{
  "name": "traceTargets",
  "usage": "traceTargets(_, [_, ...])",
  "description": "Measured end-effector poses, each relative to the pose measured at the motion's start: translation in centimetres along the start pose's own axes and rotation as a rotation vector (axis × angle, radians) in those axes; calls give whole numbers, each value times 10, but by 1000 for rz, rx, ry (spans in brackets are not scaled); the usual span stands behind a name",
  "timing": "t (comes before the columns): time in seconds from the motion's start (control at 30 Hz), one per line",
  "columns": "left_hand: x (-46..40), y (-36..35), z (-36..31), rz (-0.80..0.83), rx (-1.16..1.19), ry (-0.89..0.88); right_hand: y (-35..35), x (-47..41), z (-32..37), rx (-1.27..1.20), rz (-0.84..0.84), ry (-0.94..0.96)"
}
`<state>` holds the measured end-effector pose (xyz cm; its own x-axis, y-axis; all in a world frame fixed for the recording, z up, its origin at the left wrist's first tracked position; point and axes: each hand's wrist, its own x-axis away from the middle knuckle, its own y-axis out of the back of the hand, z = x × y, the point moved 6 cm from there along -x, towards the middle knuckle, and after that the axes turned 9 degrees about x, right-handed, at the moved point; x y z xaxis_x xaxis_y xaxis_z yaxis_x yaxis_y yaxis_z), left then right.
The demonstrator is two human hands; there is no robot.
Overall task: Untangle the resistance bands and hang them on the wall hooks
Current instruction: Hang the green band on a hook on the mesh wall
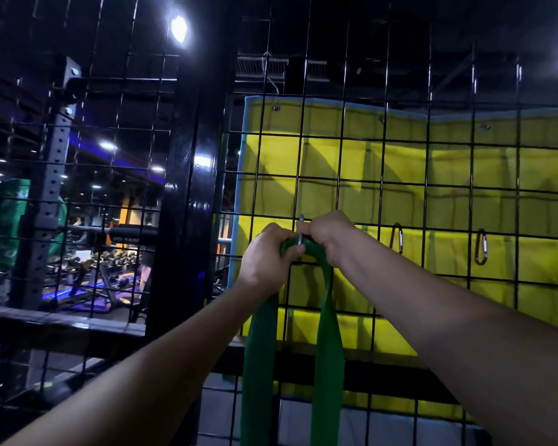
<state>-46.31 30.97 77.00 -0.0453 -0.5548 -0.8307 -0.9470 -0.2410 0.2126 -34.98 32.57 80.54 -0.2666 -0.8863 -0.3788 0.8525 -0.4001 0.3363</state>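
Note:
A wide green resistance band point(327, 349) hangs in a loop down the black wire grid wall point(345, 162). Its top bend sits at a small silver carabiner hook point(301, 231) clipped to the grid. My left hand point(266, 257) grips the band's top on the left of the hook. My right hand point(331, 235) pinches the band and the hook from the right. Both strands fall straight down between my forearms and leave the frame at the bottom. Whether the band is through the hook is hidden by my fingers.
Two more carabiners hang empty on the grid, one point(397, 238) just right of my hands and one point(481, 246) farther right. A yellow mat point(432, 175) lies behind the grid. A black post point(190, 188) stands at the left, with gym racks beyond.

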Motion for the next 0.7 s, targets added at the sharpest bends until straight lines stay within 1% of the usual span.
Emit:
traceTargets(0.2, [-2,5,-8,80,-55,-5,-3,-7,-3,-18,34,-30])
traceTargets(0.37, [1,8,-6,54,-83,-22,-2,-4,-12,-1,30,-15])
traceTargets(0.43, [4,10,-2,-4,-62,-23,2,5,-11,7,29,62])
traceTargets(0.5, [10,10,4,-47,-36,-24,7,24,-13,19,19,191])
traceTargets(0.6, [26,5,12,-25,-7,-28,7,57,-31,152,19,385])
traceTargets(0.63, [33,4,14,-16,-15,-18,6,63,-41,201,0,413])
traceTargets(0.7, [46,4,19,-16,-47,16,7,72,-61,248,-91,427])
